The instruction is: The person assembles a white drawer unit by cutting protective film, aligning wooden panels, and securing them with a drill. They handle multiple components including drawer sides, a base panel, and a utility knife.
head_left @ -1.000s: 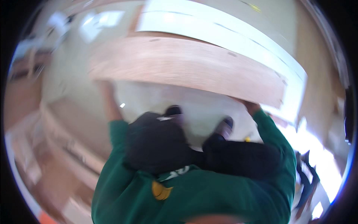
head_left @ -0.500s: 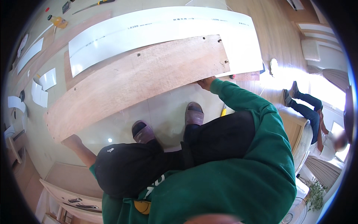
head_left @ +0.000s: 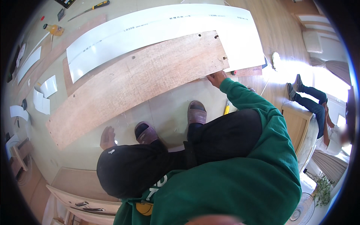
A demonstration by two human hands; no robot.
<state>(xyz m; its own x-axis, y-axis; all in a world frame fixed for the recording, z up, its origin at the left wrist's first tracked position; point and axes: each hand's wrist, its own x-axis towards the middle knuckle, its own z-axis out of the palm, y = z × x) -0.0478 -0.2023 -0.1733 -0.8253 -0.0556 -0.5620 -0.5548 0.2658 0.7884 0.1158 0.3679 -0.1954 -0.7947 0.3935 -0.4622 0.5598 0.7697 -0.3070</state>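
A long, thin wooden board with small dark holes near its edges lies slanted in front of me. Its far side overlaps a large white sheet with printing on it. At the board's near right corner, my right hand grips the edge; some of its fingers are hidden under the wood. My left hand is apart from the board, beside my left knee, fingers stretched out and holding nothing.
A yellow-handled tool lies right of my feet. Beyond are an orange bottle, a handsaw and white offcuts. Wooden drawers stand at lower left. Another person sits on a cabinet at right.
My left hand has let go of the board's left end and drawn right toward my knee. My right hand has shifted slightly right along the near edge.
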